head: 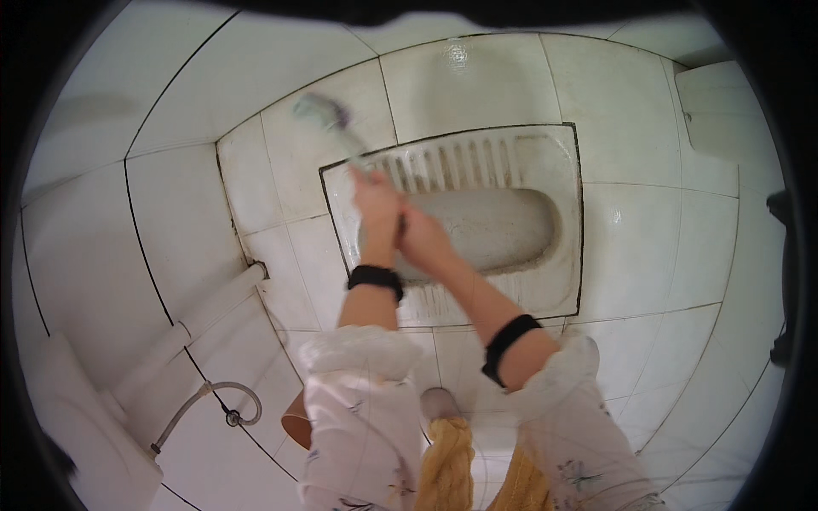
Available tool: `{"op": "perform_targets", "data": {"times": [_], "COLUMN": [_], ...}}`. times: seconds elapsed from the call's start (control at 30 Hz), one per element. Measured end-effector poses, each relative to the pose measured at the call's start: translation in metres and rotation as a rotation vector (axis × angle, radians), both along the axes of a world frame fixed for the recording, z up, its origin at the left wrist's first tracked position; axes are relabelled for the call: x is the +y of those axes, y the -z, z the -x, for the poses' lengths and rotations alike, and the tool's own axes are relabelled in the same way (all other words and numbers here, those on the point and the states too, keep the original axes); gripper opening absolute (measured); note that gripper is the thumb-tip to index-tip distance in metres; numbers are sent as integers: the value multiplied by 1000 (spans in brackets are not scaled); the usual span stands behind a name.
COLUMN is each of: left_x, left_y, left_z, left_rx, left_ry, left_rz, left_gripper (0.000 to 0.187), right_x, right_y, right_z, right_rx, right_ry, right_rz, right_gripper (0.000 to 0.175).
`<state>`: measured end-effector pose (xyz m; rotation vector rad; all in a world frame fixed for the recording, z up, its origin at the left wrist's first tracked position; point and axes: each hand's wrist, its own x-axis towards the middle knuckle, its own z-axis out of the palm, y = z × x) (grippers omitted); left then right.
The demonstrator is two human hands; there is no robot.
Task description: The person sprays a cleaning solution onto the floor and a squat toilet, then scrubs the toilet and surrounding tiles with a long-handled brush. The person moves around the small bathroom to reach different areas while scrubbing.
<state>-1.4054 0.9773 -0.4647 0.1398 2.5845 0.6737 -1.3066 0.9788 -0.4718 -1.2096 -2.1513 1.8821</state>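
Both my hands are closed on the handle of a long-handled cleaning brush (354, 150), one behind the other. My left hand (377, 201) grips farther forward, and my right hand (427, 239) grips close behind it. The brush head (323, 112) is pale green with a purplish patch. It is motion-blurred, so its bristles and any contact with the tiles cannot be made out. It points to the upper left, past the corner of a white ceramic squat toilet (562, 255). My forearms hang over the near-left part of the toilet, whose ribbed footrests and basin show brownish stains.
White floor tiles (639, 249) with dark joints surround the toilet. At left, a white pipe (223, 294) meets the wall, near a white cistern (96, 434) and a flexible hose (246, 386). An orange-brown container (297, 421) stands by my left sleeve; a slipper (439, 404) shows below.
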Motion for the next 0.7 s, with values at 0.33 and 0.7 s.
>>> {"op": "perform_targets", "data": {"times": [0.33, 0.7], "left_x": [126, 170], "left_y": [37, 0], "left_z": [-88, -207], "left_rx": [100, -258], "left_ry": [83, 300], "left_rz": [-226, -324], "left_gripper": [68, 66], "right_x": [135, 138], "right_y": [4, -24], "right_z": [-95, -203], "right_rx": [-16, 100], "right_ry": [27, 442], "right_rz": [-284, 60], "right_gripper": [28, 37]}}
